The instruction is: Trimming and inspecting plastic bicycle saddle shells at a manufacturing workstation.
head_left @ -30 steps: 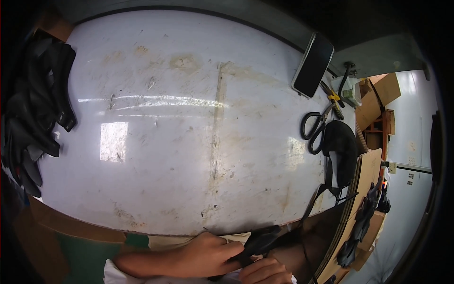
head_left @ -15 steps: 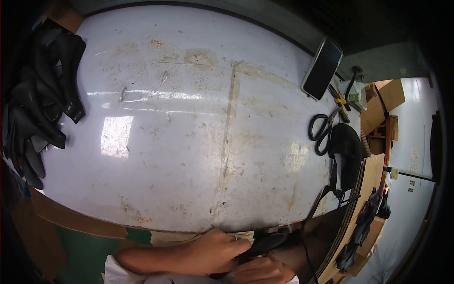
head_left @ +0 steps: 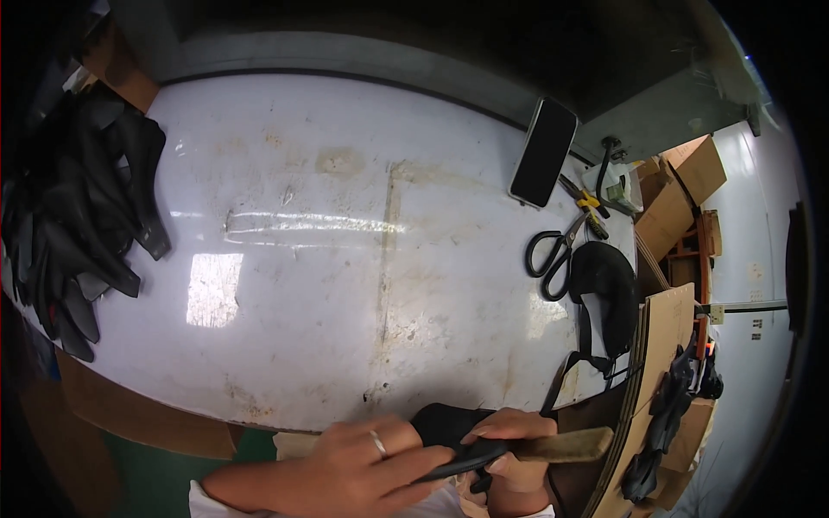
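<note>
At the white table's [head_left: 345, 285] near edge, fingers [head_left: 406, 457] of both hands apparently pinch a black piece [head_left: 445, 425].

You are looking down at a white, stained table [head_left: 345, 285] that is catching glare from overhead light. A heap of black pieces [head_left: 78, 207] is lying on its left edge. On the right, a dark phone [head_left: 543, 152], black-handled scissors [head_left: 553, 255], yellow-handled pliers [head_left: 587, 205] and a black strapped item [head_left: 604, 289] are resting near one another.
</note>
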Motion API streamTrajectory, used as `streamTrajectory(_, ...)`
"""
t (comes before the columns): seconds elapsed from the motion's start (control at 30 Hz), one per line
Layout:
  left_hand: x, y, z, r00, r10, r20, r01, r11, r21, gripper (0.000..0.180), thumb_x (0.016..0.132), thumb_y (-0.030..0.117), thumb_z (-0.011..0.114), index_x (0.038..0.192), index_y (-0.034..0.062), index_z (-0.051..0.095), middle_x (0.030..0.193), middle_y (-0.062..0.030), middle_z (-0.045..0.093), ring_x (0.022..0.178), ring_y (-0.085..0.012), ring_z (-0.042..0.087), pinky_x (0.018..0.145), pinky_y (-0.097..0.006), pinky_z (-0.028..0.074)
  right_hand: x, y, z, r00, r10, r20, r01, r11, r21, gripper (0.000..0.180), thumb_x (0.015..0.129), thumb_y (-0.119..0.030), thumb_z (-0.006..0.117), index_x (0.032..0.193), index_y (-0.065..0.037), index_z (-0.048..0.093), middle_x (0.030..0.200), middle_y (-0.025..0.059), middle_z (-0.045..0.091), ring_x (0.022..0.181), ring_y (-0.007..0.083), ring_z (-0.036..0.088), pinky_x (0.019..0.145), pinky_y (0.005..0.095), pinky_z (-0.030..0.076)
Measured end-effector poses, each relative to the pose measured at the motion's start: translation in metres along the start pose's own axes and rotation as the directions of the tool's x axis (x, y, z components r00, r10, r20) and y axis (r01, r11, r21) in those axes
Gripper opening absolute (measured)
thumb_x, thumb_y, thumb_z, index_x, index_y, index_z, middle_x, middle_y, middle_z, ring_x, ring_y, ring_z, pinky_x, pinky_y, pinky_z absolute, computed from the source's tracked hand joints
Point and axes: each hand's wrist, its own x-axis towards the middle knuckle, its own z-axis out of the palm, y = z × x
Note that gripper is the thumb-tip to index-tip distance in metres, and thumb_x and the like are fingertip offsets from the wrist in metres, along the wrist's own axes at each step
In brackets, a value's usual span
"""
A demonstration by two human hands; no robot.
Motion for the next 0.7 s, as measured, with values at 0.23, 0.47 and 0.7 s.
streamTrajectory(0.23, -0.032, 0.010, 0.021, 0.925, -0.248, 0.286, 0.234, 0.969, 0.083, 0.059, 0.091, 0.025, 0.075, 0.137, 0.0003, 0.050, 0.091, -0.0168, 0.072, 0.057, -0.0271, 0.069, 0.049, -0.035, 0.054, -0.013, 0.019, -0.018, 0.997, 0.060, -0.043, -0.043, 0.945, 0.323, 0.044, 0.074, -0.022, 0.094, 0.100, 0.005, 0.070, 0.085, 0.0257, 0.070, 0.063, 0.0270, 0.072, 0.056, 0.0319, 0.059)
streamTrajectory(0.47, -0.011, 0.025, 0.027, 0.951, -0.028, 0.307, -0.092, 0.925, 0.369, 0.057, 0.095, 0.024, 0.064, 0.131, -0.0177, 0.050, 0.065, -0.0105, 0.056, 0.047, -0.0182, 0.054, 0.042, -0.035, 0.044, -0.020, 0.008, -0.032, 0.985, -0.163, 0.057, 0.173, 0.940, -0.295, 0.060, 0.061, -0.022, 0.101, 0.104, -0.004, 0.063, 0.091, 0.0142, 0.072, 0.074, 0.0199, 0.069, 0.064, 0.0306, 0.054)
streamTrajectory(0.7, 0.028, 0.033, 0.028, 0.774, -0.053, 0.631, -0.248, 0.891, 0.380, 0.037, 0.091, 0.012, 0.057, 0.119, -0.0127, 0.059, 0.057, -0.0034, 0.052, 0.040, -0.0147, 0.050, 0.037, -0.032, 0.040, -0.019, -0.002, -0.030, 0.933, -0.344, 0.108, 0.333, 0.708, -0.623, 0.046, 0.061, -0.024, 0.098, 0.094, -0.003, 0.073, 0.093, 0.0103, 0.070, 0.085, 0.0222, 0.071, 0.073, 0.0316, 0.057)
